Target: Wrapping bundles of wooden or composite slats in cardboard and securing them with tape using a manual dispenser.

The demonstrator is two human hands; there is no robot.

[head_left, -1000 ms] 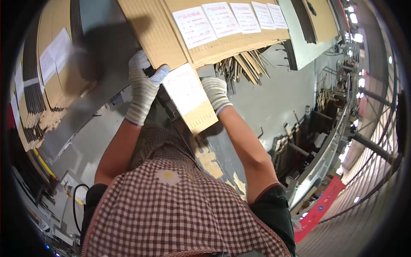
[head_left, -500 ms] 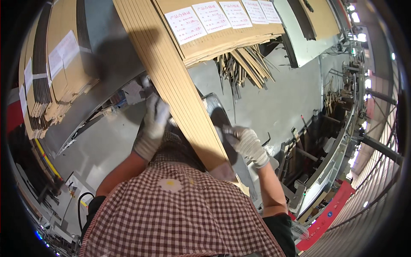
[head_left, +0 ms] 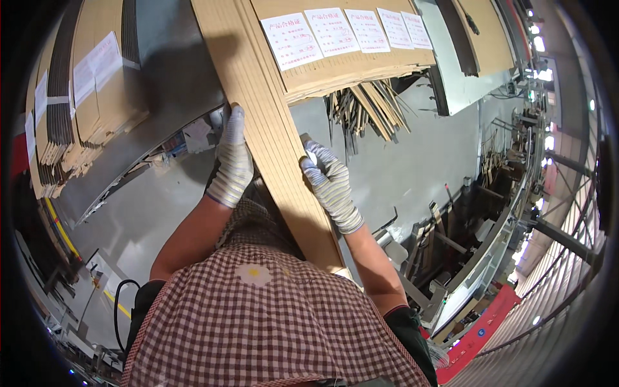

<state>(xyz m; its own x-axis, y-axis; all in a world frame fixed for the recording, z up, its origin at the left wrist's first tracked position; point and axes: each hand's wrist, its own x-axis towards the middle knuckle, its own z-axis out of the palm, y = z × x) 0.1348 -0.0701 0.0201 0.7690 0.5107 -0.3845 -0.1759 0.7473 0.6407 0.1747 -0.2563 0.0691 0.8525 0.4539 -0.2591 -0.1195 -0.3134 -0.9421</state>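
A long stack of wood-coloured boards (head_left: pixel 274 138), its side showing fine parallel lines, runs from the top of the view down to my apron. My left hand (head_left: pixel 233 164), in a striped knit glove, is pressed along its left edge with the thumb upward; the other fingers are mostly hidden. My right hand (head_left: pixel 330 187), gloved the same way, grips the right edge with bent fingers, its fingertips against the boards. A small pale patch shows between those fingers; I cannot make out what it is.
Beyond, a wide stack of boards (head_left: pixel 361 64) carries several white paper labels (head_left: pixel 325 32). Thin offcut strips (head_left: pixel 371 109) lie beneath it. More bundled boards (head_left: pixel 97 84) stand at the far left. Racks and loose pieces (head_left: pixel 445 226) line the right side.
My right hand has moved up and left onto the boards' right edge. My left hand has settled against the left edge. The pale paper at the stack's near end is out of sight.
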